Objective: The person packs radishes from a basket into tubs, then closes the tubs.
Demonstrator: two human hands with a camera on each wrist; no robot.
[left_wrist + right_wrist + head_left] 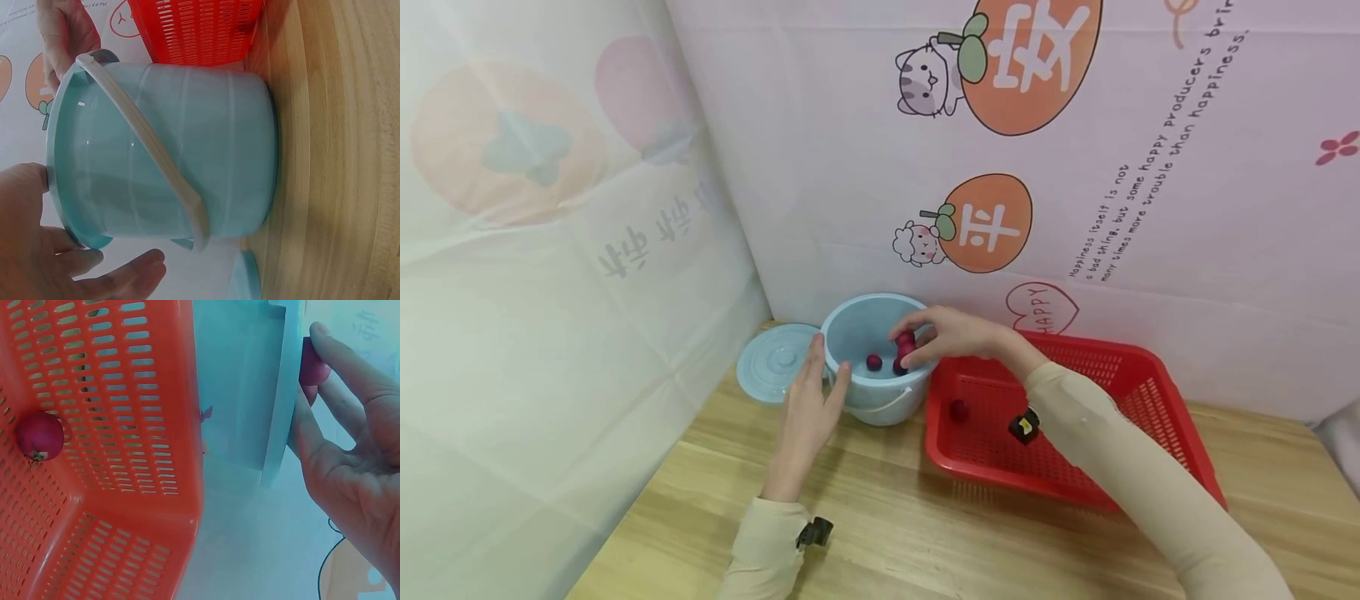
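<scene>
A light blue bucket point(887, 407) with a white handle point(159, 153) stands upright on the table. My right hand point(958, 333) reaches over its right rim and holds small red radishes point(906, 340) between thumb and fingers, at the bucket's mouth. Another radish point(874, 362) lies inside the bucket. In the right wrist view, a held radish point(314, 364) shows just past the rim, with part of a second below it. My left hand point(807, 417) rests at the bucket's left side, fairly straight fingers by the rim. One radish point(39, 436) lies in the red basket point(181, 519).
The red perforated basket stands right of the bucket, under my right forearm. A round blue lid point(767, 367) lies left of the bucket. Printed cloth point(820, 167) hangs behind and at the left. The wooden table point(880, 517) extends in front.
</scene>
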